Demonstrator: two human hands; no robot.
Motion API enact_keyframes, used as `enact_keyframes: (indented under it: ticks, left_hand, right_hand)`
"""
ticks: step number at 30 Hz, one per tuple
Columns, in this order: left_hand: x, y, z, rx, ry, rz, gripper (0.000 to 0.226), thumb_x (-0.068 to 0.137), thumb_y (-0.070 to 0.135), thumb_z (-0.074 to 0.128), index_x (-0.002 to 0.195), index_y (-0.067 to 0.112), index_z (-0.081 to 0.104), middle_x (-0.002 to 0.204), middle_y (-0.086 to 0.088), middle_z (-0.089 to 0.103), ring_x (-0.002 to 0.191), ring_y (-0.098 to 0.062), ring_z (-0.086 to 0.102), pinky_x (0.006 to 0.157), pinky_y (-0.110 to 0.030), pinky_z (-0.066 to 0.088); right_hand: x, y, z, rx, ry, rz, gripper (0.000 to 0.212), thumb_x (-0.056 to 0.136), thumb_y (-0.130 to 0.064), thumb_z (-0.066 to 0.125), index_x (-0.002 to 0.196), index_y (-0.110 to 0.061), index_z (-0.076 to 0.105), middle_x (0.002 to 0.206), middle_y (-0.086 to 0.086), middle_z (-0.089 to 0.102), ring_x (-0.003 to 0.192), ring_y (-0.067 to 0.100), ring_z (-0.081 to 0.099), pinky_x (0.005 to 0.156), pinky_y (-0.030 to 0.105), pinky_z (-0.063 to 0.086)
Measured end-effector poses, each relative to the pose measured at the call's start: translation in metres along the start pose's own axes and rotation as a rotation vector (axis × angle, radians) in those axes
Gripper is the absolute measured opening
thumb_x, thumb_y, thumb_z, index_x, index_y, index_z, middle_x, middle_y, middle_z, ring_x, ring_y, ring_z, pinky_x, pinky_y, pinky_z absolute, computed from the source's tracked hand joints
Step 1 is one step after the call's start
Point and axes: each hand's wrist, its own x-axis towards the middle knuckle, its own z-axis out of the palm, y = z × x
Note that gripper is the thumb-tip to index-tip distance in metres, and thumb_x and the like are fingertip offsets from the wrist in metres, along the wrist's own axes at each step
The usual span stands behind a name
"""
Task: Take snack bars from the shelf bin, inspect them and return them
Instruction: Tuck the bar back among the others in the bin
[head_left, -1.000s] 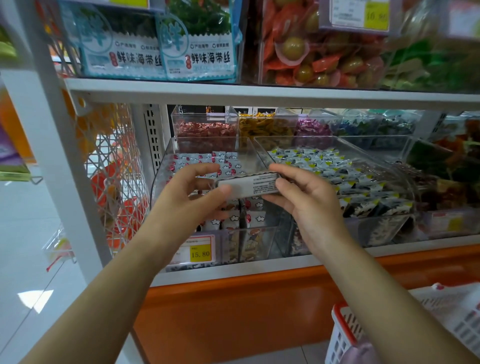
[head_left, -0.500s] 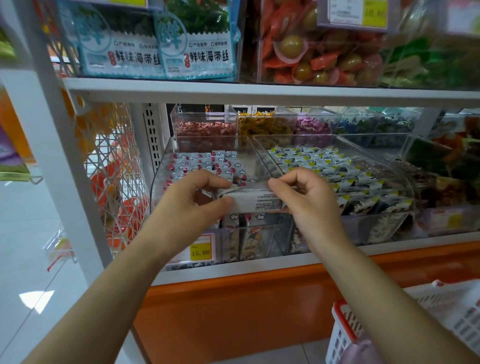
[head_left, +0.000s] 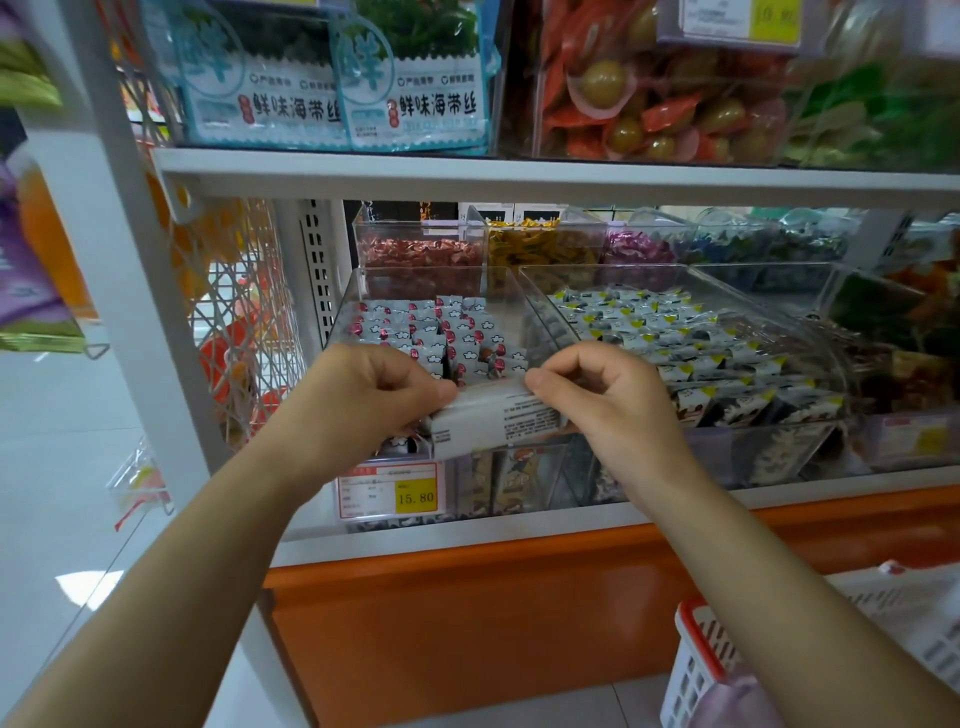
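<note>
Centre frame, over the clear shelf bin (head_left: 363, 291): your left hand (head_left: 358, 400) and right hand (head_left: 608, 400) both pinch one white snack bar (head_left: 493, 421), print side up.

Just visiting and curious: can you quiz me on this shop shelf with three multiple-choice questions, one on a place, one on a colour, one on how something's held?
1. Where is the white printed snack bar? A) over the front of the left clear plastic bin B) in a pocket C) on a trolley
2. What colour is the price-tag patch reading 15.80? A) green B) yellow C) blue
3. How is the bar held? A) by one hand B) lying loose C) pinched by both hands
Answers: 1 A, it is held above that bin's front edge; 2 B, the patch is yellow; 3 C, the left hand and the right hand each pinch an end.
</note>
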Motion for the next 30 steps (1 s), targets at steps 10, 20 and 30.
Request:
enact_keyframes:
  ticks: [10, 20, 30]
  left_hand:
    - [-0.001, 0.001, 0.014, -0.116, -0.013, -0.037, 0.011, 0.079, 0.026, 0.068, 0.089, 0.025, 0.065, 0.088, -0.001, 0.068, 0.069, -0.010, 0.069, 0.057, -0.012, 0.051]
    - [0.019, 0.005, 0.029, -0.404, 0.162, -0.086, 0.018, 0.092, 0.021, 0.055, 0.092, 0.012, 0.071, 0.079, 0.002, 0.070, 0.072, -0.010, 0.068, 0.065, -0.024, 0.057]
    - [0.069, -0.025, 0.041, 0.762, -0.212, 0.069, 0.048, 0.101, 0.038, 0.021, 0.145, 0.021, 0.032, 0.156, 0.003, 0.019, 0.144, -0.014, 0.008, 0.114, -0.050, 0.007]
  right_hand:
    - [-0.001, -0.001, 0.004, 0.277, 0.155, 0.174, 0.018, 0.090, -0.019, 0.058, 0.078, -0.015, 0.071, 0.073, 0.003, 0.071, 0.072, 0.018, 0.070, 0.059, 0.029, 0.059]
    - [0.015, -0.002, 0.012, 0.073, 0.119, -0.008, 0.039, 0.094, -0.017, 0.052, 0.133, -0.015, 0.049, 0.116, -0.002, 0.061, 0.085, 0.010, 0.067, 0.070, 0.026, 0.058]
    - [0.039, 0.014, -0.003, 0.098, 0.418, 0.027, 0.020, 0.088, -0.013, 0.063, 0.106, -0.018, 0.056, 0.097, -0.003, 0.061, 0.072, -0.002, 0.066, 0.062, 0.018, 0.056]
